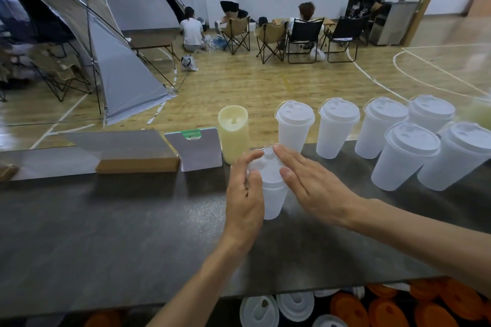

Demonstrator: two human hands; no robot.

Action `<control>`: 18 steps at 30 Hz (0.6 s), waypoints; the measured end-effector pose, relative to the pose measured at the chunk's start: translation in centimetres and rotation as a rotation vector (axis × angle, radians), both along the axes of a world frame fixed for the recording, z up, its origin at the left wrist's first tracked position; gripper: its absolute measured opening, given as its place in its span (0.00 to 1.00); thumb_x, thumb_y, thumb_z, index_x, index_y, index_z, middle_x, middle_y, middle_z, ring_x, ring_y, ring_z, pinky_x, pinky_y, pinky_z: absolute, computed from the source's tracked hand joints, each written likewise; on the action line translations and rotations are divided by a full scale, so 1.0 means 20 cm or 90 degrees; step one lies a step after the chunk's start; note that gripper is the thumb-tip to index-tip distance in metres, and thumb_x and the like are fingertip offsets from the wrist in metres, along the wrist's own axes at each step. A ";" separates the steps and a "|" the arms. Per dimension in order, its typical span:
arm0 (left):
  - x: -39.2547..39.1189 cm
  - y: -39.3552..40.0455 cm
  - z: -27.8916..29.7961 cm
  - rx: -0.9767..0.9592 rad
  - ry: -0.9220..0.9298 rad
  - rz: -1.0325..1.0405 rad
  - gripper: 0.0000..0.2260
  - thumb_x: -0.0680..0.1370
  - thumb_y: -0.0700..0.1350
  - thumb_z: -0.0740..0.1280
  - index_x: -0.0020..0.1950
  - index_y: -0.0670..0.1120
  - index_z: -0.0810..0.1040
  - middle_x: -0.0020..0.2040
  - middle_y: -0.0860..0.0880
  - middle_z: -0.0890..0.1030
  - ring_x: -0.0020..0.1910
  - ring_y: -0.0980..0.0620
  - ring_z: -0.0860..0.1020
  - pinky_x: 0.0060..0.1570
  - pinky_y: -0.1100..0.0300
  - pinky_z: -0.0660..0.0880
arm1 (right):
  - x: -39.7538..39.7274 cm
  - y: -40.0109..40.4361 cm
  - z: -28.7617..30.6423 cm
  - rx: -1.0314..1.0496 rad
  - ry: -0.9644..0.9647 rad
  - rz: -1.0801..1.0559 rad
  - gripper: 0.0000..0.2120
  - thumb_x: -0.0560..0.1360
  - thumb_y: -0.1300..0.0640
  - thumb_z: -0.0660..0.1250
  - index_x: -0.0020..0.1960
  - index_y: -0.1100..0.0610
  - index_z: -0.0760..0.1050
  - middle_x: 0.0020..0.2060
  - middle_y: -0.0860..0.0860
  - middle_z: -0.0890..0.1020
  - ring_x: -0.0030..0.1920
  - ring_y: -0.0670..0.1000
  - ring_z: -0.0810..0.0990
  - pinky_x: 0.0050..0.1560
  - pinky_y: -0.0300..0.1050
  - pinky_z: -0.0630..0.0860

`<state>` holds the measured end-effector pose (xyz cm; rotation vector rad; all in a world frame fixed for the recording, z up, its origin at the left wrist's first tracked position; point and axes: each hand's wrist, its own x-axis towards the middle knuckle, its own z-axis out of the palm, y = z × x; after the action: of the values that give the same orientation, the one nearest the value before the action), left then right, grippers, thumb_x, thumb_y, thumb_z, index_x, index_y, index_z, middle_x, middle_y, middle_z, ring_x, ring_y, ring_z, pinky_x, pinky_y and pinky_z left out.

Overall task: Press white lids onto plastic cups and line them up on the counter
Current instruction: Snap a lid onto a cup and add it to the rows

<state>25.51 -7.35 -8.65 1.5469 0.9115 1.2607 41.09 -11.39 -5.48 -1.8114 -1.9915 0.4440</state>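
Observation:
A frosted plastic cup (273,198) stands on the dark counter (106,233) with a white lid (263,164) on its rim. My left hand (245,194) wraps the cup's left side, fingers curled up to the lid's edge. My right hand (310,180) lies flat with straight fingers on the lid's right side. Several lidded cups stand to the right: a back row beginning with one cup (293,125) and running on to another (337,127), and a front pair, the left one (403,156) beside the other (457,156).
A pale yellow cylinder (233,133), a small card stand (198,150) and a cardboard box (132,156) sit along the counter's far edge. Loose white lids (276,308) and orange lids (398,305) lie below the near edge. People, folding chairs and a tent are beyond.

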 end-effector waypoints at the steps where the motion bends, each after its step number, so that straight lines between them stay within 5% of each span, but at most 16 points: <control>1: 0.00 -0.01 0.01 -0.013 -0.014 0.003 0.15 0.82 0.38 0.56 0.61 0.53 0.76 0.61 0.52 0.78 0.62 0.51 0.76 0.63 0.47 0.74 | 0.00 0.00 0.00 -0.002 0.007 -0.002 0.27 0.83 0.42 0.43 0.81 0.47 0.49 0.79 0.41 0.53 0.77 0.38 0.50 0.78 0.42 0.49; 7: 0.00 0.08 0.10 -0.091 -0.095 0.014 0.11 0.81 0.34 0.61 0.54 0.48 0.79 0.50 0.52 0.83 0.49 0.59 0.81 0.47 0.67 0.75 | 0.00 0.00 0.00 -0.019 0.008 0.001 0.28 0.82 0.40 0.42 0.81 0.46 0.48 0.79 0.40 0.52 0.77 0.38 0.50 0.78 0.44 0.49; 11: -0.01 0.13 0.08 -0.092 -0.088 0.006 0.09 0.79 0.35 0.64 0.53 0.46 0.80 0.50 0.46 0.83 0.48 0.51 0.81 0.46 0.63 0.77 | 0.01 0.01 0.00 -0.021 0.004 0.003 0.27 0.84 0.42 0.43 0.81 0.45 0.48 0.79 0.40 0.52 0.77 0.38 0.50 0.78 0.42 0.48; 18: 0.00 0.21 0.13 -0.162 -0.091 -0.013 0.09 0.76 0.36 0.69 0.55 0.45 0.79 0.41 0.49 0.81 0.40 0.57 0.80 0.40 0.64 0.76 | 0.01 0.02 -0.01 -0.025 0.010 0.008 0.26 0.84 0.42 0.44 0.81 0.45 0.48 0.79 0.40 0.52 0.77 0.39 0.50 0.76 0.38 0.47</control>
<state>25.52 -3.20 -6.15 1.2489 0.9230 1.1752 41.31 -11.03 -5.62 -1.8147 -1.9971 0.5027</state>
